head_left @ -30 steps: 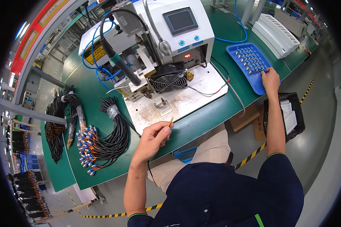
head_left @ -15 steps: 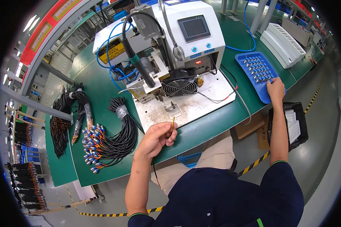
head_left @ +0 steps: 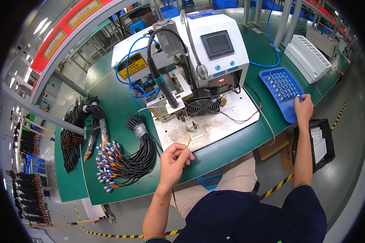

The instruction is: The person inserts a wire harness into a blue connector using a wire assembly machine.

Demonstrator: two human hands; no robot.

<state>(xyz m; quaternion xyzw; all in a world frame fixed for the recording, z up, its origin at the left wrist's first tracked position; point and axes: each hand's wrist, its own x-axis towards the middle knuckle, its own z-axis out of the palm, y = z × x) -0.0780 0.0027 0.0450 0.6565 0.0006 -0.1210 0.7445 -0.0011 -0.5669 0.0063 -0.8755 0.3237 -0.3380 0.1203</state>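
Wire (head_left: pixel 189 143) pinched in my left hand (head_left: pixel 173 167); right hand (head_left: pixel 304 108) grips a plug (head_left: pixel 299 97) at the tray's (head_left: pixel 289 114) right edge: picking, I judge, calling for a clean lift.

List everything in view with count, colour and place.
Tables: several, green, centre and left
Machine: one, white, centre
Fan: one, black, machine base
Cables: many, black, table's left
Tray: one, blue, right
Connectors: many, silver-blue, in tray
Racks: count unclear, white, back right
Bin: one, black, floor right
Cardboard: count unclear, brown, floor right
Wire: one, yellow-ended, before machine
Shirt: one, navy, lower edge
Left hand: one, bare, holding wire
Right hand: one, bare, at tray
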